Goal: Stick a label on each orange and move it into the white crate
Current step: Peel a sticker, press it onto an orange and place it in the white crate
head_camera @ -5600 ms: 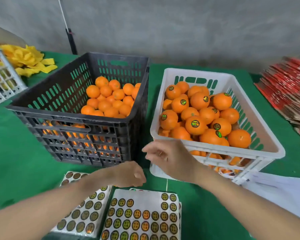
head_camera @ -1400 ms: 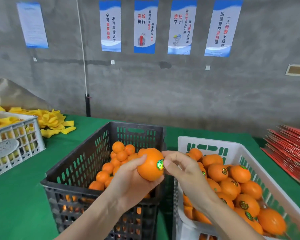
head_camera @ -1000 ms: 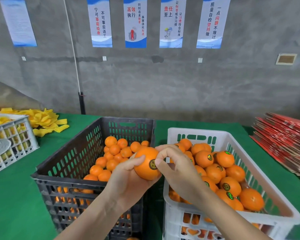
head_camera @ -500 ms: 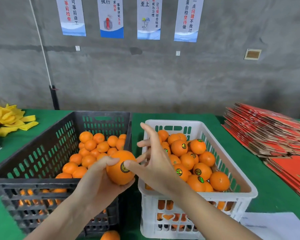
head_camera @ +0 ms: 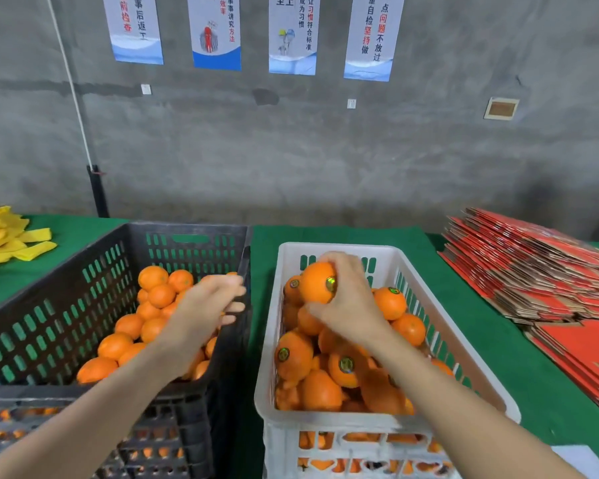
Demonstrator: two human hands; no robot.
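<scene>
Green cloth (head_camera: 325, 233) covers the table; black crate (head_camera: 187, 229) on my L, white crate (head_camera: 339, 249) on my R, side by side w/ a narrow gap btwn their walls. Black one holds bare oranges (head_camera: 153, 278); white one is heaped w/ labelled oranges (head_camera: 293, 354), and that heap lies right under the fruit I'm holding. Yellow scraps (head_camera: 7, 236) lie far L, flat red cardboard (head_camera: 533, 264) is stacked far R, a white sheet (head_camera: 581, 461) sits at the near R corner, and posters (head_camera: 215, 29) hang on the grey wall. My left hand (head_camera: 204, 312) hangs over the black crate near its R wall, fingers loosely stretched, nothing in it, a bit blurred. My right hand (head_camera: 353, 305) reaches over the white crate's far-L part, fingers curled over the top of the orange (head_camera: 315, 285), thumb under it, clamped on. The orange sits above the heap; can't tell if it touches. Its label (head_camera: 331, 284) faces me, on the R side by my fingers. Fruit looks approx round, so no clear long axis.
</scene>
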